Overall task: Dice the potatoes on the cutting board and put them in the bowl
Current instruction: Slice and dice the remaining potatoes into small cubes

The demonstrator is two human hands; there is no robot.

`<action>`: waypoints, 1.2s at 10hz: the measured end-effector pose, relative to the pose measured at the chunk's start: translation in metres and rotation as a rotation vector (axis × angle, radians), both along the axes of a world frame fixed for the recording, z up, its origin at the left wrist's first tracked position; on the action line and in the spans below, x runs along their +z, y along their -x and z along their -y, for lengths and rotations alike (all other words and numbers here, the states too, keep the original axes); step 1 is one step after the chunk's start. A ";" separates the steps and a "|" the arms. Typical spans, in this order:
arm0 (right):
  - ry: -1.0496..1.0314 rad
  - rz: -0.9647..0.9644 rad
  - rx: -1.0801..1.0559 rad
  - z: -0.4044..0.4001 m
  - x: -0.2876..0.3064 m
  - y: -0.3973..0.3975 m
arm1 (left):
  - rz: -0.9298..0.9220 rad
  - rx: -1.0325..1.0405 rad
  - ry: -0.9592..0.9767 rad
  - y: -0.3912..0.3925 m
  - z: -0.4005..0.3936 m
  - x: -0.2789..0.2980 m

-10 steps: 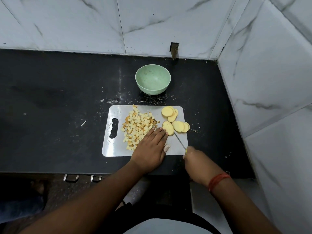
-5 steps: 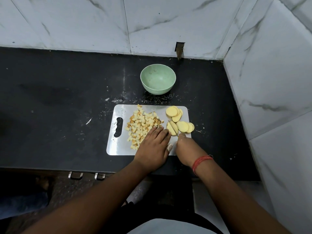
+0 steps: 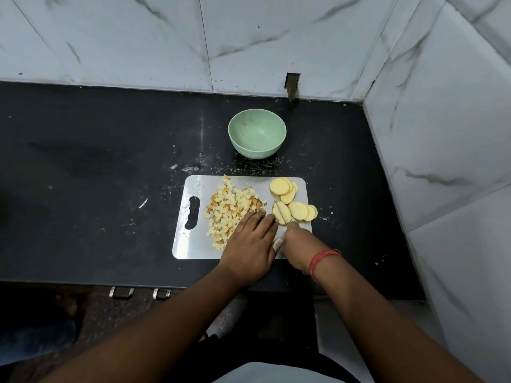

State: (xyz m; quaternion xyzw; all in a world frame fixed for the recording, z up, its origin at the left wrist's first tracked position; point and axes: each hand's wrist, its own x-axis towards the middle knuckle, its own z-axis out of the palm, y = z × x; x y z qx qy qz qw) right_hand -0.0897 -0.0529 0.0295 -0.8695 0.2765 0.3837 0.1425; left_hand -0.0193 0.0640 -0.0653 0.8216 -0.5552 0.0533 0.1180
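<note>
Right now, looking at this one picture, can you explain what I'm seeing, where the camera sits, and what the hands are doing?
There is no machine here. A person wears the camera on their head, looking down at their own arms. On the black counter lies a cutting board with diced potato on the left and slices on the right. An empty green bowl stands behind it. The left hand rests flat by the dice. The right hand holds a knife across a slice.

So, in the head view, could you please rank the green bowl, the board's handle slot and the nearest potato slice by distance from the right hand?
1. Nearest potato slice, just ahead of the right hand, under the knife.
2. Handle slot, at the board's left end.
3. Green bowl, behind the board.
</note>
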 end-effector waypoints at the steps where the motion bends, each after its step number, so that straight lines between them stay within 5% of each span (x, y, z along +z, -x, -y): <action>1: -0.082 0.363 -0.289 0.001 0.002 0.017 | 0.011 -0.002 -0.007 0.001 0.001 0.001; 6: -0.001 0.211 -0.178 -0.011 -0.016 0.056 | 0.023 -0.001 -0.031 0.001 0.001 0.002; 12: 0.014 0.377 -0.218 0.003 0.003 0.033 | 0.014 0.003 -0.025 0.002 -0.001 0.004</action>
